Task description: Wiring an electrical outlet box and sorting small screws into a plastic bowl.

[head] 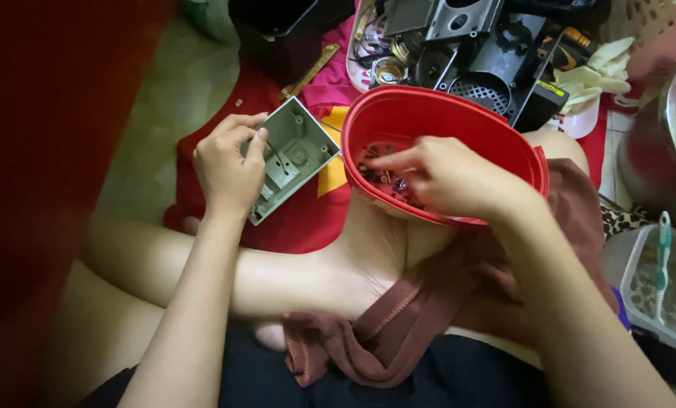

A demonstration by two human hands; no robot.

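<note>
While our left hand grips the grey square plastic housing just left of the red oval plastic bowl, our right hand reaches inside it, fingertips pinched narrow over small screws.

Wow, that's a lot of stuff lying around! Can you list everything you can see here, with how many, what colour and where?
Plastic housing: one, grey-green, open side up, left of centre, held at its left edge.
Red tub: one, oval, centre, resting on the person's leg.
Small parts in the tub: many, dark and metallic, too small to tell apart.
Pile of machine parts: several, black and grey, top centre.
Brass strip: one, top, beside the pile.
Red cloth: one, on the floor under the housing.
Brown cloth: one, over the lap.
Clear container: one, right edge.
Toothbrush: one, teal and white, in the container.
Left hand: grips the housing.
Right hand: fingers reach into the tub.
</note>
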